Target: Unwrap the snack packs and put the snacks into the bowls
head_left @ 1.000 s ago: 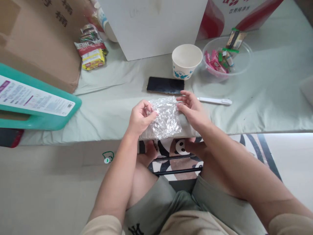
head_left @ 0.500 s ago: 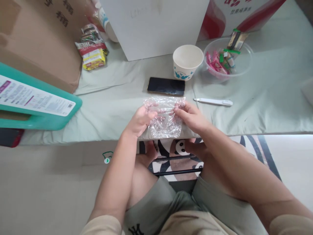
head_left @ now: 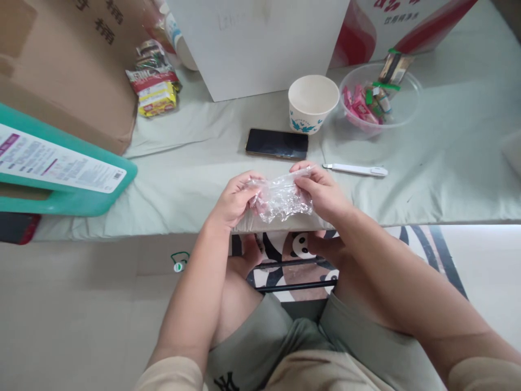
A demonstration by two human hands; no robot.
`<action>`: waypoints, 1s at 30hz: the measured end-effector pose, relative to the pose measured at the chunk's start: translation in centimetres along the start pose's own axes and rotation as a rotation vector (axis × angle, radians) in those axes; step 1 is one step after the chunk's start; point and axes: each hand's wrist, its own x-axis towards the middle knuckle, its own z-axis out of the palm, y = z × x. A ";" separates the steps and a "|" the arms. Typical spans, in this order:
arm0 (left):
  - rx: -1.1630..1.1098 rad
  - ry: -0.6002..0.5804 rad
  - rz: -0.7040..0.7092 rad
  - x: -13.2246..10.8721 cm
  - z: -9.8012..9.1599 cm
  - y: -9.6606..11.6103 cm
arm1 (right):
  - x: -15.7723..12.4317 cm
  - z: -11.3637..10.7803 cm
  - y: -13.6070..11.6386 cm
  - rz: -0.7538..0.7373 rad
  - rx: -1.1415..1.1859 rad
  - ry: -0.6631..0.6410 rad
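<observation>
A crumpled clear plastic bag is stretched between my two hands over the table's front edge. My left hand is closed on its left side, thumb pressed over the film. At the other side, my right hand pinches the upper right part of the plastic. Just beyond the hands lies a dark phone. A white utility knife rests to the right of my right hand. Behind the phone stands a white paper cup with blue leaf prints.
A clear bowl of wrapped snacks is beside the cup. White and red-white boxes stand behind. At left are a cardboard box, a green jug and snack packs. Greenish cloth covers the table.
The plastic bag, earlier spread flatter and taller, is now bunched and lower at its top edge. Both hands have closed more tightly on it, and the right has shifted slightly right.
</observation>
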 end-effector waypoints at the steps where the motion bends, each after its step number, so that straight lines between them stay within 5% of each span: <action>1: -0.024 -0.007 0.017 0.0 0.0 0.1 | 0.0 0.0 0.0 -0.015 0.046 0.002; 15: -0.091 0.004 0.088 0.0 -0.5 0.3 | 0.0 -0.2 -0.1 0.073 0.070 -0.050; 23: -0.089 -0.107 0.043 0.2 -0.9 0.2 | 0.4 -0.5 -0.1 0.002 0.090 0.025; 30: 0.116 0.015 0.169 0.2 -1.1 -0.1 | 0.3 -0.9 0.3 0.054 -0.049 -0.017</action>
